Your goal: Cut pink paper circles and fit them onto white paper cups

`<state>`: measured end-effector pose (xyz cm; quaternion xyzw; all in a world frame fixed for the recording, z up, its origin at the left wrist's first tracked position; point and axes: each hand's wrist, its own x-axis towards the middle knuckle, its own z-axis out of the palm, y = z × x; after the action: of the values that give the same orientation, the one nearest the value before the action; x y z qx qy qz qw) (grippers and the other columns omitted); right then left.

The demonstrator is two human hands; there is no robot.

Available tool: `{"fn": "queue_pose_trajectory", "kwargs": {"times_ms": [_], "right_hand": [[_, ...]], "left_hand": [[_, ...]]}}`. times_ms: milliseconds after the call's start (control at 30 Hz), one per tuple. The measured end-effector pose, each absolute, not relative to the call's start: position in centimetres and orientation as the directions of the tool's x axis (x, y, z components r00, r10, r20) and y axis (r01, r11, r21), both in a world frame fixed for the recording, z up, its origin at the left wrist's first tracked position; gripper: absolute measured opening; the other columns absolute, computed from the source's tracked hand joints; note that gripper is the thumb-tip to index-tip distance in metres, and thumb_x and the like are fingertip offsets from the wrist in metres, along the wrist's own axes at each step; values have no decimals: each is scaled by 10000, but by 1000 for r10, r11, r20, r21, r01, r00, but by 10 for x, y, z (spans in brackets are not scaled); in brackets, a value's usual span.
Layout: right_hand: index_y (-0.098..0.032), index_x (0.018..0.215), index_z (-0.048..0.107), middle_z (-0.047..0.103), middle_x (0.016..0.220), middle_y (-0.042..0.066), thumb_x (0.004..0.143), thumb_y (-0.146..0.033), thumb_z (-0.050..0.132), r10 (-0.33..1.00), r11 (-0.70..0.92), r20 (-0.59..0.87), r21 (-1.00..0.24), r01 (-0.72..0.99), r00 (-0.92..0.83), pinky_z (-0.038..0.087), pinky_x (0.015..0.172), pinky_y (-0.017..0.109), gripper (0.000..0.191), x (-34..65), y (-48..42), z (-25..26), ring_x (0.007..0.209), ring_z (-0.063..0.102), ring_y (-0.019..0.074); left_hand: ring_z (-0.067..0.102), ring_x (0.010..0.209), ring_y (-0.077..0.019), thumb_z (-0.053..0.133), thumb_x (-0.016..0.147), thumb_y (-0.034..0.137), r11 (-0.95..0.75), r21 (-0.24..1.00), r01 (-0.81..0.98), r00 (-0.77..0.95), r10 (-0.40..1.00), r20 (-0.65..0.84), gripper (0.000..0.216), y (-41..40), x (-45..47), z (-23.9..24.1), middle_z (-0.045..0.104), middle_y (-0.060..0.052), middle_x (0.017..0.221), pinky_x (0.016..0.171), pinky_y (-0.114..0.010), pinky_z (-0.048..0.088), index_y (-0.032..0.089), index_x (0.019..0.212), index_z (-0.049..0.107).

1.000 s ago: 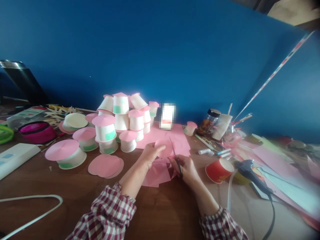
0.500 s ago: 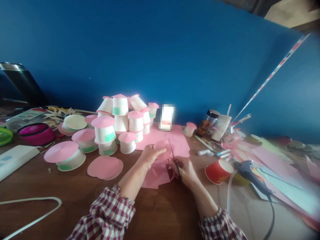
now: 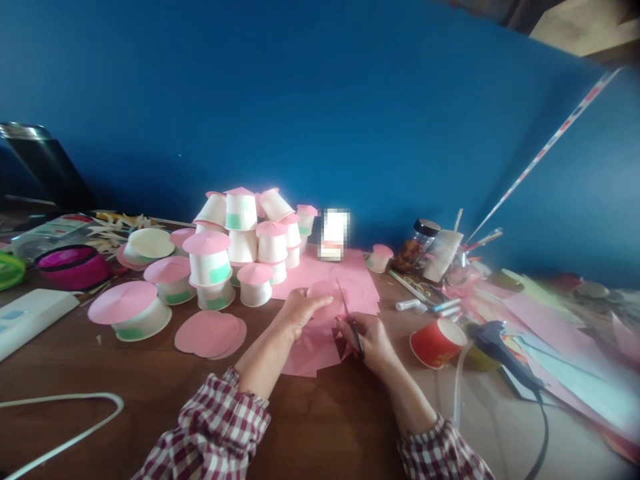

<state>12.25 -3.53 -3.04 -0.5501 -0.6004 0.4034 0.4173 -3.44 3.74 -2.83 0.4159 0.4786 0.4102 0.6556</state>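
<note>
Pinched between the thumb and fingers of my left hand (image 3: 303, 311) is a round piece of pink paper (image 3: 325, 299). My right hand (image 3: 373, 341) is closed around a pair of dark-handled scissors (image 3: 354, 325), whose blades point up and away beside the disc's right edge. Whether the blades touch the paper I cannot tell. Beneath both hands lie pink sheets and offcuts (image 3: 311, 357). Left of my forearm, several cut pink circles (image 3: 207, 332) overlap on the wooden table (image 3: 320, 427).
White paper cups with pink cone tops (image 3: 206, 260) are stacked at the back left. On the right are a red paper cup (image 3: 434, 345), a glue gun (image 3: 505, 350) with its cord, markers (image 3: 445, 307) and a jar (image 3: 419, 243). A white cable (image 3: 65, 400) crosses the front left.
</note>
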Motion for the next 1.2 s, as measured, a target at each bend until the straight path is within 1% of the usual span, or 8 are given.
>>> {"fn": "queue_pose_trajectory", "kwargs": {"times_ms": [133,300,500,700,867,1000,1200], "right_hand": [[-142,674,581,548,522,-26,785,-404,631,996,78,63,-934,347,-57,264,374,183,289,123,-36,-31,391,404,63],[-141,662,566,502,469,-41,782,-375,641,996,81,67,-926,368,-50,246,370,177,273,123,-35,-31,376,382,58],[-139,683,582,523,521,-32,770,-395,647,997,70,56,-939,336,-51,259,360,176,278,123,-35,-33,388,418,65],[-135,715,594,524,501,-35,759,-403,655,998,28,12,-957,287,-58,270,349,179,278,122,-34,-35,361,404,64],[-132,732,594,524,507,-36,761,-391,656,998,18,1,-966,260,-64,297,363,180,268,121,-34,-34,372,416,67],[-128,730,607,550,532,-24,766,-375,657,998,47,30,-956,290,-63,292,373,178,254,122,-35,-34,386,413,60],[-123,736,622,571,562,-10,782,-382,638,996,75,54,-934,349,-68,268,367,178,264,123,-34,-35,394,414,60]], "left_hand": [[663,654,-254,821,492,380,340,930,-143,194,931,-310,500,39,-36,-27,702,-121,739,535,-328,516,98,867,650],[653,624,-229,813,508,359,337,928,-158,226,927,-299,446,38,-36,-22,696,-101,693,536,-310,508,97,838,668],[660,640,-254,794,531,369,335,927,-168,203,932,-299,427,33,-33,-15,700,-125,708,554,-337,510,91,834,678],[644,622,-239,791,528,343,314,942,-119,160,942,-294,386,32,-33,-13,687,-111,676,545,-325,493,88,789,666],[640,637,-223,798,518,346,332,938,-104,157,936,-314,443,32,-34,-12,690,-97,706,552,-311,490,94,851,649],[640,623,-214,796,524,352,336,936,-109,193,930,-312,441,32,-35,-13,690,-89,699,536,-299,486,102,858,653],[642,607,-207,809,504,344,353,929,-113,167,928,-333,450,33,-36,-13,695,-79,690,498,-276,474,109,849,640]]}}
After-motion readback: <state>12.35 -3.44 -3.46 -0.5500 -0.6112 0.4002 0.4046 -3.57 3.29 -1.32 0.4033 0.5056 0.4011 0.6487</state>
